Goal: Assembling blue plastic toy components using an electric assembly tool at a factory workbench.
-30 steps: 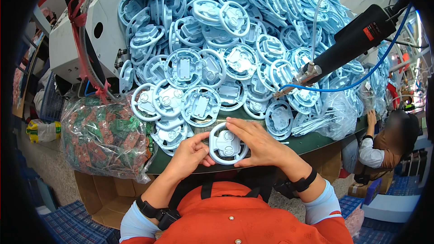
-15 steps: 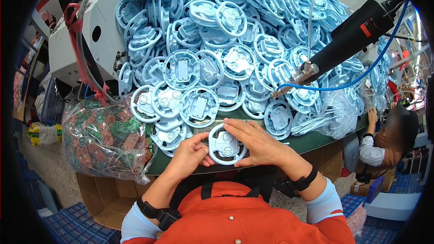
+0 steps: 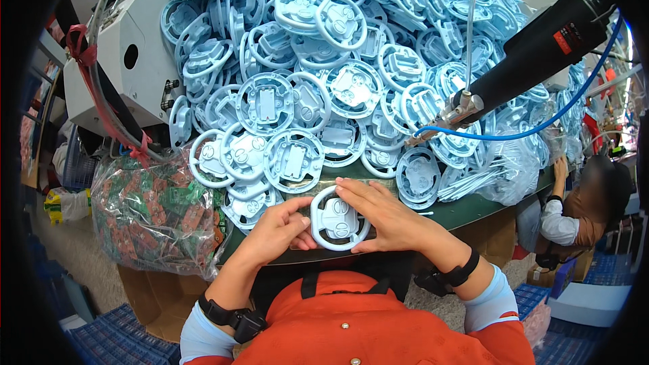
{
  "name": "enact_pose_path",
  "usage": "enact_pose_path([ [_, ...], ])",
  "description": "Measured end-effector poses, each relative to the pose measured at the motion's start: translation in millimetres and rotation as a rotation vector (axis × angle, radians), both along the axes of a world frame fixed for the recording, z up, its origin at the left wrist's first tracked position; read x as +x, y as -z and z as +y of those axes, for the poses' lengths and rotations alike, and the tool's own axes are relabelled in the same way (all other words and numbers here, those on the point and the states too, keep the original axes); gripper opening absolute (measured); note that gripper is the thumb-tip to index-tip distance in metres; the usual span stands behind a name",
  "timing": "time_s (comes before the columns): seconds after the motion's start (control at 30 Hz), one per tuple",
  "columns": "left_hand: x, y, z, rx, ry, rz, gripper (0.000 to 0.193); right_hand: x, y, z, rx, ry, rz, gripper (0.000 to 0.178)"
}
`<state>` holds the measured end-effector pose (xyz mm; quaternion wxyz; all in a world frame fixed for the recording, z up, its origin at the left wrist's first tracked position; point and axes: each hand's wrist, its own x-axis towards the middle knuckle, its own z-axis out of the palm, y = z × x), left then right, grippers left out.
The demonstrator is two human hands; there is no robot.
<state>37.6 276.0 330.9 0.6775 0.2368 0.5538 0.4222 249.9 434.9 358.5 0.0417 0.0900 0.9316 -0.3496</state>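
Note:
A light blue plastic toy steering wheel (image 3: 338, 215) lies between my hands at the near edge of the table, two round shapes on its hub facing up. My right hand (image 3: 392, 222) grips its right side, fingers over the top rim and thumb at the bottom. My left hand (image 3: 282, 228) is closed at its left rim, thumb and fingertips bent against the side. A brownish flat piece (image 3: 302, 204) lies just behind the wheel, partly covered by it and my hands. Many similar light blue wheels (image 3: 295, 160) are heaped directly beyond.
A black pneumatic screwdriver (image 3: 534, 61) with a blue hose slants in from the right. At left are a clear bag of green and brown circuit boards (image 3: 159, 209) and a white machine (image 3: 122, 61). A co-worker (image 3: 574, 206) sits at far right. Cardboard box (image 3: 152, 304) below the table.
The view has shifted slightly. Both hands keep their hold on the steering wheel, which has barely moved.

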Motion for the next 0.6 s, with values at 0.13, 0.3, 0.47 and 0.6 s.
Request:
enact_pose_path([
  [0.13,0.7,2.3,0.0,0.013,-0.002,0.004,0.043,-0.5,2.0,-0.3,0.020,-0.002,0.001,0.110],
  [0.3,2.5,-0.8,2.0,-0.002,-0.008,0.030,0.040,-1.7,0.9,-0.1,0.023,-0.004,-0.001,0.111],
  [0.47,3.7,-1.1,2.1,-0.012,-0.024,0.027,0.041,-1.5,-1.7,-2.5,0.045,0.004,-0.006,0.110],
  [0.6,4.0,-2.8,2.8,-0.011,-0.024,0.026,0.041,-2.0,-0.2,-3.4,0.067,0.001,0.013,0.108],
])
